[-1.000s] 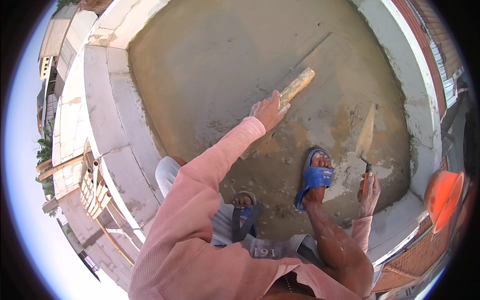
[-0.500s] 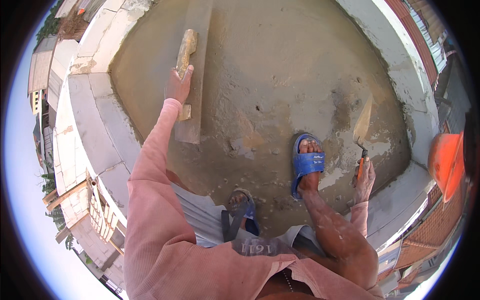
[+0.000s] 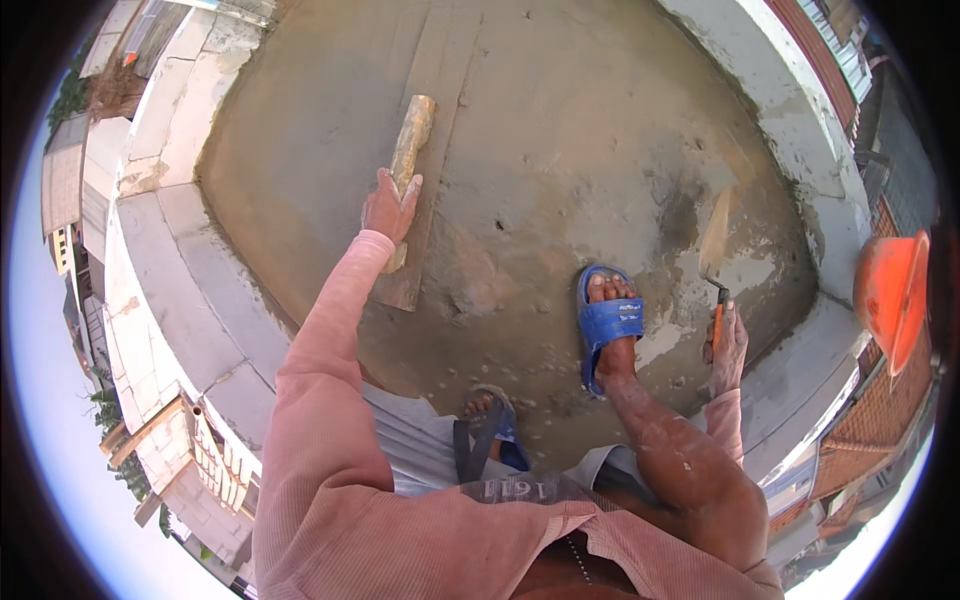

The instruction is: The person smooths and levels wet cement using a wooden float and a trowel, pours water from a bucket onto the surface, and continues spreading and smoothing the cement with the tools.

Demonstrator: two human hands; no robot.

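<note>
My left hand [image 3: 390,208] is closed round the wooden handle of a long plastering float [image 3: 440,150]. The float's long board lies flat on wet grey-brown mortar [image 3: 570,120]. At the right, my right hand [image 3: 729,350] is wrapped round the orange handle of a pointed trowel [image 3: 714,240]. The trowel's mortar-smeared blade points away from me, over or on the wet floor near the right wall; whether it touches cannot be told. Both arms wear pink sleeves.
My feet, in blue slide sandals [image 3: 610,320], stand in the mortar. Low pale block walls [image 3: 215,270] bound the floor on the left and right. An orange bowl-shaped container [image 3: 893,305] sits on the right wall. Roofs and buildings show beyond.
My left hand and the float have moved to the right across the mortar, with the float tilting more diagonally. My right hand and the trowel have hardly moved.
</note>
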